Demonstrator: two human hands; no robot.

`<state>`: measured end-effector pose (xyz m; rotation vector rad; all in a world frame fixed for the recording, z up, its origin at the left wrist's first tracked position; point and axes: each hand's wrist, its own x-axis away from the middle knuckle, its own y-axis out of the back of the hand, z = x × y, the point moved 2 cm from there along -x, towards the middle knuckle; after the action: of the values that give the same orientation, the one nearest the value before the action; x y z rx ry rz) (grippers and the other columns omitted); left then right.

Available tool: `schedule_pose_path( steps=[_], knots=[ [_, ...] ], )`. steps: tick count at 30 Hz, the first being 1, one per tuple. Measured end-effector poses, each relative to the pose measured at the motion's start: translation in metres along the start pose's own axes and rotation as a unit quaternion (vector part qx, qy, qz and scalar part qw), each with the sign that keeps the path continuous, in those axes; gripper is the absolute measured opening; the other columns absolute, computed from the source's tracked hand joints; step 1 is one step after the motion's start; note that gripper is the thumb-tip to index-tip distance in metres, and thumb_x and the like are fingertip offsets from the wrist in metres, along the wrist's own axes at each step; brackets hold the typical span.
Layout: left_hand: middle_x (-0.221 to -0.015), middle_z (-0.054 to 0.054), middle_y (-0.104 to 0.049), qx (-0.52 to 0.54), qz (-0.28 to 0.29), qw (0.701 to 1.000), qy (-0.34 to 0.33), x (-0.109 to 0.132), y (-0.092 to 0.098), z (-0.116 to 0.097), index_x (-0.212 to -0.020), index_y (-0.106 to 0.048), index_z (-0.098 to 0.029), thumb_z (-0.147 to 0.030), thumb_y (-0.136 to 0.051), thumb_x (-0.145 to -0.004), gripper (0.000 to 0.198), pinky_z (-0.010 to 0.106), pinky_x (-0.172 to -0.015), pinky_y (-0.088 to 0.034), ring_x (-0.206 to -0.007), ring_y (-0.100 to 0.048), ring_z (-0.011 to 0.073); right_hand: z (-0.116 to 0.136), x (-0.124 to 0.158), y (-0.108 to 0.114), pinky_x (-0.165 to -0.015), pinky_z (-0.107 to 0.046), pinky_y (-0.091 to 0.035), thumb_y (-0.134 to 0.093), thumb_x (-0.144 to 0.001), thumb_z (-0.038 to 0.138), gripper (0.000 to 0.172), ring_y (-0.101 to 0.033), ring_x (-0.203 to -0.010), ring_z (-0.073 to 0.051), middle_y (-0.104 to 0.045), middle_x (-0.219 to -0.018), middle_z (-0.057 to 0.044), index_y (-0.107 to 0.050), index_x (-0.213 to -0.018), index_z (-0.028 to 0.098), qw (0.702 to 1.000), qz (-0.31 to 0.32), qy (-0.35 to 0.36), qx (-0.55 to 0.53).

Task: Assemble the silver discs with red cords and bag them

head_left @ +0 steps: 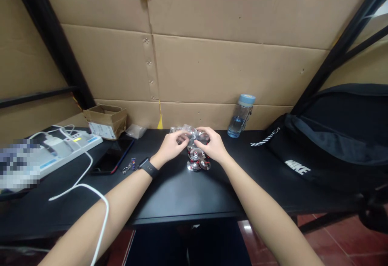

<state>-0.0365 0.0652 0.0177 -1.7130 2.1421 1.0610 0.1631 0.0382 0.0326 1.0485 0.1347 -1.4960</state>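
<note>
A cluster of small shiny metal discs, shaped like finger cymbals with raised middles, lies on the black desk between my hands. Red cord or trim shows among them. My left hand reaches in from the left, thumb and fingers curled around the upper part of the cluster. From the right, my right hand bends its fingers over the same part, its thumb against a disc. Clear plastic wrapping shows behind the fingertips. The fingers partly hide what they grip.
A blue-lidded water bottle stands by the cardboard wall, and a black backpack is at right. Leftward are a phone, keychain, plastic packet, small carton and power strip. A white cable crosses my left forearm.
</note>
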Motion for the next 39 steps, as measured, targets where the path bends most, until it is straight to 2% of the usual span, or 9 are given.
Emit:
schedule_pose_path(
  steps=[6, 8, 11, 18, 22, 25, 32, 35, 39],
  knots=[
    [-0.099, 0.005, -0.072, 0.197, -0.031, 0.978, 0.054, 0.0, -0.005, 0.001, -0.121, -0.058, -0.021, -0.031, -0.076, -0.082, 0.044, 0.034, -0.086, -0.056, -0.089, -0.072, 0.0192, -0.012, 0.003, -0.01, -0.061, -0.029, -0.055, -0.078, -0.073, 0.032, 0.057, -0.069, -0.062, -0.017, -0.068, -0.081, 0.003, -0.051, -0.123, 0.026, 0.962, -0.008, -0.151, -0.226],
    [-0.104, 0.007, -0.072, 0.24, -0.019, 0.967, 0.084, 0.0, -0.01, 0.006, -0.12, -0.058, -0.02, -0.031, -0.081, -0.077, 0.05, 0.035, -0.088, -0.057, -0.091, -0.072, 0.0194, -0.011, 0.003, -0.012, -0.063, -0.031, -0.058, -0.081, -0.07, 0.034, 0.052, -0.072, -0.065, -0.019, -0.069, -0.084, 0.002, -0.055, -0.114, 0.025, 0.943, 0.001, -0.175, -0.284],
    [-0.099, 0.009, -0.074, 0.24, 0.011, 0.965, 0.108, 0.0, -0.019, 0.011, -0.105, -0.066, -0.016, -0.037, -0.081, -0.076, 0.039, 0.035, -0.085, -0.058, -0.088, -0.072, 0.0202, -0.008, 0.005, -0.016, -0.07, -0.037, -0.062, -0.086, -0.065, 0.038, 0.045, -0.074, -0.07, -0.021, -0.072, -0.085, 0.0, -0.058, -0.097, 0.023, 0.922, 0.004, -0.205, -0.328],
    [-0.097, 0.009, -0.078, 0.177, 0.003, 0.979, 0.1, 0.0, -0.018, 0.012, -0.093, -0.077, -0.016, -0.037, -0.08, -0.077, 0.026, 0.035, -0.086, -0.056, -0.089, -0.072, 0.0229, -0.015, 0.005, -0.023, -0.062, -0.032, -0.057, -0.083, -0.07, 0.042, 0.032, -0.07, -0.064, -0.02, -0.073, -0.07, -0.004, -0.07, -0.087, 0.018, 0.941, 0.015, -0.199, -0.274],
    [-0.093, 0.009, -0.079, 0.11, -0.08, 0.986, 0.096, -0.001, -0.012, 0.012, -0.089, -0.081, -0.017, -0.036, -0.08, -0.075, 0.024, 0.036, -0.085, -0.055, -0.089, -0.072, 0.0254, -0.016, 0.003, -0.021, -0.06, -0.029, -0.053, -0.083, -0.071, 0.041, 0.029, -0.067, -0.061, -0.018, -0.075, -0.074, -0.007, -0.075, -0.082, 0.016, 0.938, 0.015, -0.205, -0.28],
    [-0.096, 0.01, -0.079, 0.144, -0.125, 0.976, 0.101, -0.003, -0.01, 0.013, -0.09, -0.081, -0.016, -0.037, -0.08, -0.075, 0.025, 0.036, -0.087, -0.055, -0.091, -0.072, 0.0254, -0.016, 0.002, -0.02, -0.053, -0.026, -0.047, -0.08, -0.074, 0.044, 0.033, -0.063, -0.054, -0.014, -0.075, -0.076, -0.007, -0.077, -0.089, 0.015, 0.925, 0.029, -0.234, -0.3],
    [-0.101, 0.012, -0.078, 0.267, -0.111, 0.947, 0.139, -0.006, -0.002, 0.019, -0.102, -0.079, -0.015, -0.037, -0.083, -0.074, 0.036, 0.034, -0.085, -0.054, -0.09, -0.071, 0.022, -0.015, 0.0, -0.015, -0.045, -0.022, -0.036, -0.074, -0.079, 0.046, 0.038, -0.059, -0.054, -0.012, -0.076, -0.079, -0.009, -0.078, -0.098, 0.014, 0.913, 0.024, -0.261, -0.312],
    [-0.099, 0.011, -0.078, 0.261, -0.101, 0.951, 0.135, -0.006, -0.001, 0.021, -0.098, -0.078, -0.016, -0.036, -0.081, -0.075, 0.031, 0.033, -0.081, -0.054, -0.088, -0.071, 0.0216, -0.015, 0.0, -0.012, -0.046, -0.022, -0.037, -0.076, -0.076, 0.039, 0.031, -0.055, -0.052, -0.011, -0.075, -0.078, -0.007, -0.078, -0.095, 0.015, 0.922, -0.003, -0.25, -0.295],
    [-0.094, 0.008, -0.077, 0.173, -0.048, 0.979, 0.101, -0.006, -0.002, 0.021, -0.091, -0.078, -0.016, -0.03, -0.074, -0.079, 0.018, 0.034, -0.084, -0.054, -0.089, -0.071, 0.0226, -0.017, -0.001, -0.009, -0.062, -0.026, -0.049, -0.079, -0.072, 0.033, 0.033, -0.066, -0.071, -0.017, -0.077, -0.09, -0.007, -0.078, -0.1, 0.018, 0.952, -0.009, -0.18, -0.249]
  ],
)
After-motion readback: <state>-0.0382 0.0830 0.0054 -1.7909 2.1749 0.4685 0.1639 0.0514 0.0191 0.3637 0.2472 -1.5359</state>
